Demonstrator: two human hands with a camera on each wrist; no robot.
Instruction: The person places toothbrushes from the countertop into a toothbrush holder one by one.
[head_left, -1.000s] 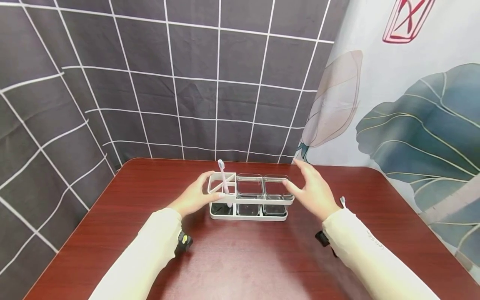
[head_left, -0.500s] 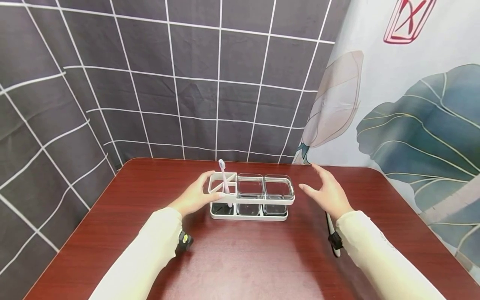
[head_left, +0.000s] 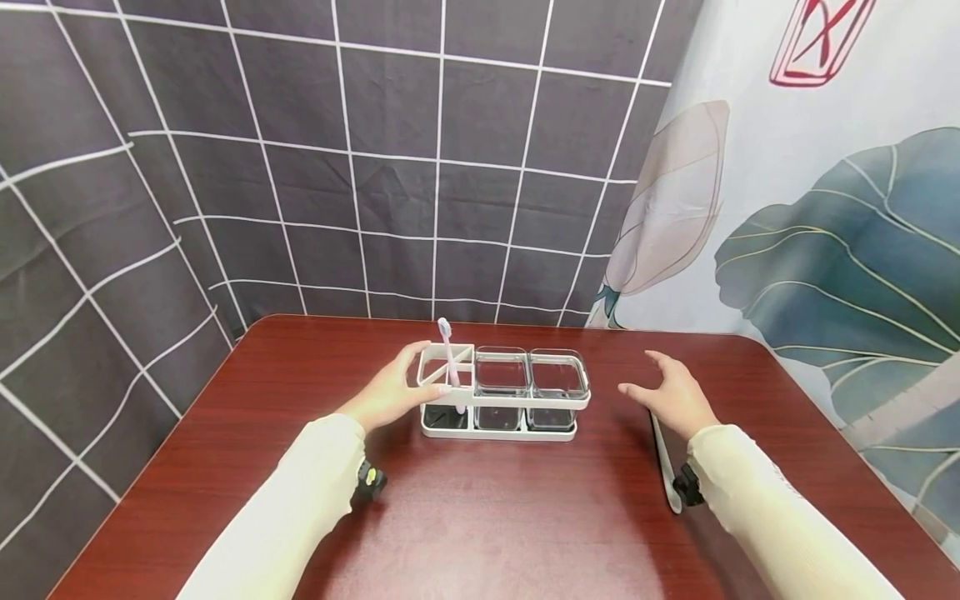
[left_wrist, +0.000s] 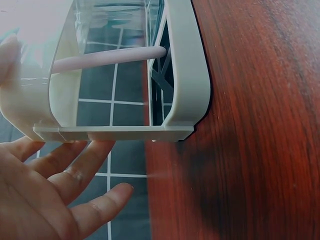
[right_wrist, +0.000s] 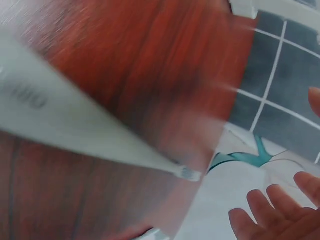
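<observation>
A white two-tier toothbrush holder [head_left: 465, 402] stands on the table. A pale pink toothbrush [head_left: 452, 358] leans upright in its divided left compartment. Two clear square cups [head_left: 501, 385] fill the other places. My left hand [head_left: 392, 387] holds the holder's left end, thumb along the front rail; in the left wrist view, the fingers [left_wrist: 82, 162] touch the end wall. My right hand [head_left: 678, 400] hovers right of the holder, apart from it, fingers spread and holding nothing. Beneath that wrist lies a slim whitish handle [head_left: 667, 471], blurred lettering on it in the right wrist view.
The red-brown wooden table [head_left: 480, 533] has rounded back corners. Behind it hangs a dark grey curtain [head_left: 390, 200] with a white grid. A leaf-patterned curtain [head_left: 840, 267] hangs at the right. Another small whitish object [right_wrist: 157, 234] shows at the right wrist view's bottom edge, mostly cut off.
My right hand has moved right, away from the holder's right end, uncovering the whitish handle on the table. My left hand and the holder have stayed in place.
</observation>
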